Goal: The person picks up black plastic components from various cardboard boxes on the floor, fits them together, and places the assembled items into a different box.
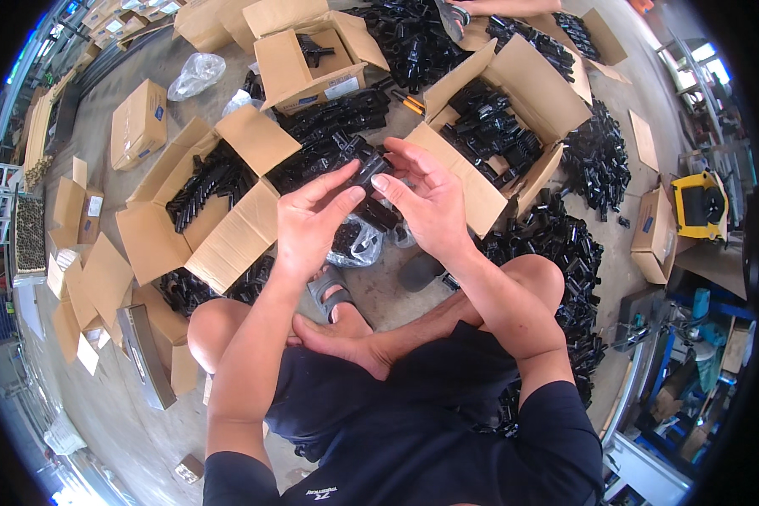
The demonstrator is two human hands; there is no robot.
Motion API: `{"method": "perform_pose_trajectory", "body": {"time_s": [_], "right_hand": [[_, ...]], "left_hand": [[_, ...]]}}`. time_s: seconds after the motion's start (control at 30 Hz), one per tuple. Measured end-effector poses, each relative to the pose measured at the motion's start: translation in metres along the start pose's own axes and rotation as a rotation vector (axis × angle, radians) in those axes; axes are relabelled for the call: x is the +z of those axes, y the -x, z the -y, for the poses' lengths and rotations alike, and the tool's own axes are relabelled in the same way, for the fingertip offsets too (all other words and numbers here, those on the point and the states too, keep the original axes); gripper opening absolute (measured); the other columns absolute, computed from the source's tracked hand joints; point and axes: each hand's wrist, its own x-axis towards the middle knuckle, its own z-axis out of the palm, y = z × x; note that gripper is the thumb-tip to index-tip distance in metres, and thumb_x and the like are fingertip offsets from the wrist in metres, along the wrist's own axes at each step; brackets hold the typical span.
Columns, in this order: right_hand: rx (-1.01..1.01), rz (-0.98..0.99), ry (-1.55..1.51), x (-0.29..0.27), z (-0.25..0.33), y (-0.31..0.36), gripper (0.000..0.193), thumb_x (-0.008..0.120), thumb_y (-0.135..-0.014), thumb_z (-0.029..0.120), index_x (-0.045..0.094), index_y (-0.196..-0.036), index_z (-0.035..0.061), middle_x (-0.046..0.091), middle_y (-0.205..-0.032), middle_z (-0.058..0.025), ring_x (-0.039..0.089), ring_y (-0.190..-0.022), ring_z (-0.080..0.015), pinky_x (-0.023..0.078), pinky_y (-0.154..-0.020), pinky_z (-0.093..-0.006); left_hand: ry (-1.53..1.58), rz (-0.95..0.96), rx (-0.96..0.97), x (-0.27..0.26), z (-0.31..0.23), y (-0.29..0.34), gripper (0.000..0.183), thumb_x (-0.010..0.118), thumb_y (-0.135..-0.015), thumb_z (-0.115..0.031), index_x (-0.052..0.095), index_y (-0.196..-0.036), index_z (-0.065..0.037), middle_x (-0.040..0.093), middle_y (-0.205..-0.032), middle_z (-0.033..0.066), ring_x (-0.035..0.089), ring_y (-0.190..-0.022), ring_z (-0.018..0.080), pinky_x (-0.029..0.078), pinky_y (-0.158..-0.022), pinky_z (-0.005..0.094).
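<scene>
Raised in front of me, my left hand (314, 221) and my right hand (432, 202) hold a black plastic fitting (368, 172) between their thumbs and fingers. Its exact shape is hard to make out against the dark pile of similar black fittings (333, 118) behind it. Below the hands, a clear plastic bag (359, 244) lies on the floor near my sandalled foot. To the left stands an open cardboard box (156, 240) with rows of black fittings inside. On the right, another open box (557, 93) contains loose black fittings.
An open carton (282, 72) with a black piece inside stands at the far side. Heaps of black parts (557, 253) lie beside my right knee. A closed carton (139, 122) sits far left, a yellow-and-black case (700, 207) far right. Another person's arm (514, 7) reaches in at the top.
</scene>
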Motion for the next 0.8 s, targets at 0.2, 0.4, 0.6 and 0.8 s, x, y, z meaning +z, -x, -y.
{"method": "perform_pose_trajectory", "body": {"time_s": [0.2,0.4,0.6,0.8], "right_hand": [[-0.025,-0.006,0.038,-0.002,-0.004,0.001,0.048,0.073,-0.091,0.001,0.054,-0.135,-0.0049,0.063,-0.116,-0.009,0.061,-0.104,-0.0134,0.056,-0.088,-0.0271],[-0.076,-0.03,0.05,0.004,0.001,0.005,0.049,0.073,-0.09,-0.001,0.054,-0.135,-0.0042,0.063,-0.114,-0.009,0.061,-0.104,-0.0133,0.057,-0.086,-0.0258],[0.062,0.002,0.069,0.001,0.008,-0.002,0.049,0.074,-0.09,0.002,0.054,-0.134,-0.0042,0.063,-0.113,-0.0107,0.064,-0.099,-0.0137,0.06,-0.083,-0.0284],[0.016,0.04,0.052,0.001,0.001,-0.001,0.046,0.075,-0.09,0.004,0.056,-0.131,-0.0048,0.066,-0.108,-0.0086,0.065,-0.095,-0.0126,0.059,-0.08,-0.0282]], "left_hand": [[0.018,0.051,-0.056,-0.004,0.003,-0.003,0.037,0.068,-0.094,0.0,0.064,-0.13,0.001,0.071,-0.118,0.0115,0.067,-0.102,0.0131,0.055,-0.091,0.027],[-0.034,0.025,0.037,-0.002,0.005,-0.001,0.034,0.067,-0.095,-0.002,0.065,-0.129,0.001,0.07,-0.119,0.0101,0.066,-0.102,0.0124,0.055,-0.092,0.0266],[-0.021,0.048,-0.085,-0.007,0.004,-0.007,0.034,0.067,-0.097,-0.005,0.064,-0.13,0.001,0.071,-0.118,0.0101,0.068,-0.1,0.0136,0.058,-0.085,0.0271],[0.159,-0.033,-0.095,-0.004,0.007,-0.005,0.033,0.068,-0.095,-0.004,0.064,-0.127,0.005,0.072,-0.114,0.0129,0.07,-0.096,0.0177,0.06,-0.083,0.0299]]}}
